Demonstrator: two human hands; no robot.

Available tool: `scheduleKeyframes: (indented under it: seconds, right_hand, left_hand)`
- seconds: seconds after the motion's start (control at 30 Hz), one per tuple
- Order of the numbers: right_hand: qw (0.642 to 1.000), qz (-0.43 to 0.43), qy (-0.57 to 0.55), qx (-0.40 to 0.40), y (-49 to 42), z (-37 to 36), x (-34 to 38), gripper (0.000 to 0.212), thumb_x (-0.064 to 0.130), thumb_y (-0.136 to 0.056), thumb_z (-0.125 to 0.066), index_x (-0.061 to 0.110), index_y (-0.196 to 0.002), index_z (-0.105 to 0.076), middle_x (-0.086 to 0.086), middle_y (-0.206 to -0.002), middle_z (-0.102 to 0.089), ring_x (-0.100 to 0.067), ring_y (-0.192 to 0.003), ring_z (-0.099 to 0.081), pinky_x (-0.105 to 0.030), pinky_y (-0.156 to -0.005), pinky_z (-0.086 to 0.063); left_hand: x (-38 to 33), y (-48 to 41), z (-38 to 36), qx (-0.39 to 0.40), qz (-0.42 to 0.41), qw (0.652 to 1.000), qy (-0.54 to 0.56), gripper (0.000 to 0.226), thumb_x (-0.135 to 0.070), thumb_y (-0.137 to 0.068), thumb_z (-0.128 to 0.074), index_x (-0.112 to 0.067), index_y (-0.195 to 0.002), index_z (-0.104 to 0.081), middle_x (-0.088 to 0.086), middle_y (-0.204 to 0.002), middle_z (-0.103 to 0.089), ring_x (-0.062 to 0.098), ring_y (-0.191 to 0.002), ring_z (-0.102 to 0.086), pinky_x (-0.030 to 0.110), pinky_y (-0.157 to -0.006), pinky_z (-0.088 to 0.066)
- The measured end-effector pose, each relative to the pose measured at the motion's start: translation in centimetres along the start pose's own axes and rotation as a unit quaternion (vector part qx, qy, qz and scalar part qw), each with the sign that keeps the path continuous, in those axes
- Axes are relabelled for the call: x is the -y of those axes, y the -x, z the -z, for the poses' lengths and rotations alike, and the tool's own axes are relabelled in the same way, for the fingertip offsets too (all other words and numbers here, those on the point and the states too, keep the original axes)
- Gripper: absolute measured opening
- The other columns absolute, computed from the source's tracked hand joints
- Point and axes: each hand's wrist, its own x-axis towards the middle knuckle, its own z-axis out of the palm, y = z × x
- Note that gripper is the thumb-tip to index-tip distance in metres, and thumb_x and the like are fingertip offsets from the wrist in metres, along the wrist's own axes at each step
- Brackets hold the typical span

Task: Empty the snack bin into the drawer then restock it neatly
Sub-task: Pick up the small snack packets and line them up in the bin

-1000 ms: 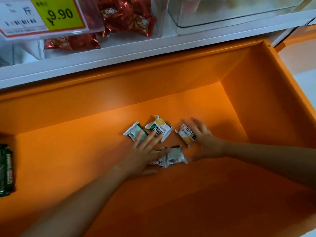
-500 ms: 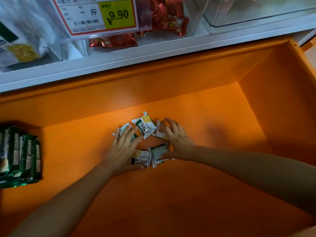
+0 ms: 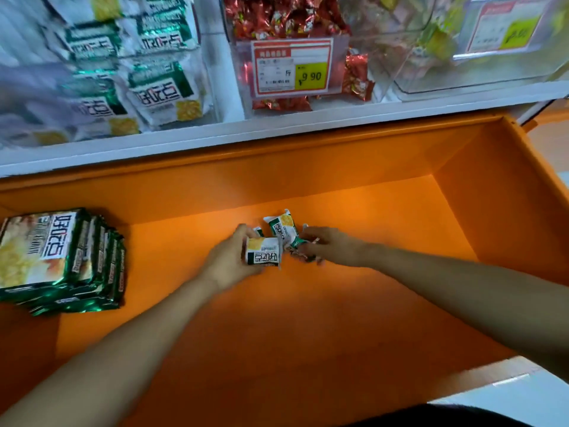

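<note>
- Left hand (image 3: 229,261) curled round one small snack packet (image 3: 263,253), label facing the camera.
- Right hand (image 3: 331,246) blurred, fingers curled on loose packets (image 3: 283,228) just beside.
- All mid-floor in the orange drawer (image 3: 308,318).
- Stack of larger packs (image 3: 58,260) at the drawer's left end, well apart.
- Above, on the white shelf (image 3: 277,127): clear snack bin (image 3: 209,57) of matching packs; price tag (image 3: 292,67).

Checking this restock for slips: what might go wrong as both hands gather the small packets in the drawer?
The right hand bunches several packets at once; one may drop or get crushed. The tilted packet between it and the left hand, which holds a white packet, looks ungripped and might stay in the orange drawer.
</note>
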Motion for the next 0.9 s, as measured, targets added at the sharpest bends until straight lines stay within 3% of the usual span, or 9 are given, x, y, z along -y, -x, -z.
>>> scheduleKeyframes:
  seconds: [0.07,0.1,0.2,0.33,0.47,0.6,0.7,0.83,0.9]
  right_hand:
    - [0.994,-0.039,-0.101,0.008,0.9,0.5,2.5,0.018,0.028,-0.101,-0.046,0.014,-0.108,-0.055,-0.01,-0.098,-0.063,-0.022,-0.08,-0.062,-0.043,-0.079,-0.054]
    - [0.991,-0.039,-0.124,-0.001,1.4,0.6,3.8,0.021,0.027,-0.102,-0.043,0.01,-0.104,-0.055,-0.015,-0.096,-0.062,-0.025,-0.078,-0.061,-0.047,-0.082,-0.053]
    - [0.982,-0.01,-0.184,-0.029,3.2,0.4,7.8,0.033,0.028,-0.103,-0.039,0.0,-0.109,-0.055,-0.025,-0.094,-0.062,-0.027,-0.077,-0.06,-0.042,-0.078,-0.049]
    - [0.978,0.059,-0.197,-0.025,5.5,-0.6,11.8,0.036,0.026,-0.095,-0.056,-0.002,-0.119,-0.057,-0.025,-0.103,-0.065,-0.025,-0.088,-0.062,-0.035,-0.082,-0.051]
    - [0.978,0.089,-0.182,-0.044,7.9,-1.1,14.2,0.034,0.012,-0.092,-0.061,-0.011,-0.115,-0.055,-0.018,-0.095,-0.064,-0.023,-0.084,-0.06,-0.031,-0.078,-0.054]
    - [0.974,0.106,-0.16,-0.12,10.5,-0.6,16.3,0.04,0.01,-0.086,-0.069,0.009,-0.122,-0.051,-0.013,-0.103,-0.067,-0.019,-0.078,-0.064,-0.035,-0.077,-0.057]
    - [0.961,0.151,-0.188,-0.138,12.6,-0.8,18.1,0.034,0.008,-0.087,-0.067,0.009,-0.117,-0.051,-0.015,-0.104,-0.066,-0.015,-0.074,-0.066,-0.027,-0.07,-0.057]
    - [0.951,0.218,-0.182,-0.123,15.4,-0.6,19.8,0.023,0.011,-0.088,-0.067,0.014,-0.109,-0.057,-0.011,-0.099,-0.066,-0.017,-0.08,-0.063,-0.027,-0.069,-0.054]
    - [0.948,0.244,-0.157,-0.132,16.5,-0.2,20.4,0.015,0.013,-0.09,-0.064,0.01,-0.105,-0.061,-0.012,-0.097,-0.067,-0.019,-0.084,-0.06,-0.028,-0.07,-0.052]
  left_hand:
    - [-0.9,0.8,1.8,-0.018,0.027,0.995,0.094,0.059,-0.016,-0.07,-0.084,-0.022,-0.113,-0.043,-0.008,-0.089,-0.061,0.012,-0.07,-0.059,0.021,-0.055,-0.043]
    - [-1.5,1.3,2.7,-0.022,0.031,0.989,0.14,0.059,-0.01,-0.071,-0.083,-0.021,-0.113,-0.043,-0.007,-0.09,-0.061,0.014,-0.073,-0.059,0.022,-0.06,-0.046]
    - [-3.5,3.6,5.5,-0.035,0.038,0.96,0.275,0.061,0.0,-0.073,-0.079,-0.021,-0.118,-0.045,0.003,-0.101,-0.058,0.022,-0.086,-0.06,0.04,-0.074,-0.057]
    - [-6.0,7.2,8.2,-0.069,0.016,0.913,0.401,0.052,0.0,-0.08,-0.072,-0.02,-0.121,-0.047,0.011,-0.105,-0.057,0.019,-0.08,-0.062,0.036,-0.073,-0.06]
    - [-6.9,10.9,10.7,-0.095,-0.026,0.924,0.37,0.034,-0.004,-0.089,-0.063,-0.02,-0.117,-0.051,0.016,-0.1,-0.06,0.019,-0.073,-0.056,0.028,-0.066,-0.055]
    - [-7.0,13.9,12.7,-0.141,-0.009,0.934,0.327,0.053,-0.007,-0.083,-0.071,-0.024,-0.127,-0.047,0.018,-0.105,-0.063,0.022,-0.081,-0.059,0.03,-0.07,-0.051]
    - [-7.8,16.0,13.6,-0.186,0.018,0.922,0.34,0.058,-0.008,-0.08,-0.075,-0.017,-0.129,-0.045,0.013,-0.112,-0.061,0.026,-0.096,-0.061,0.034,-0.077,-0.053]
    - [-9.8,18.6,14.9,-0.223,0.036,0.913,0.341,0.057,-0.002,-0.077,-0.077,-0.004,-0.124,-0.045,0.013,-0.101,-0.062,0.022,-0.08,-0.063,0.031,-0.066,-0.055]
    - [-10.7,19.9,16.0,-0.239,0.042,0.916,0.32,0.05,-0.007,-0.075,-0.079,-0.007,-0.116,-0.051,0.015,-0.103,-0.064,0.022,-0.08,-0.064,0.031,-0.067,-0.055]
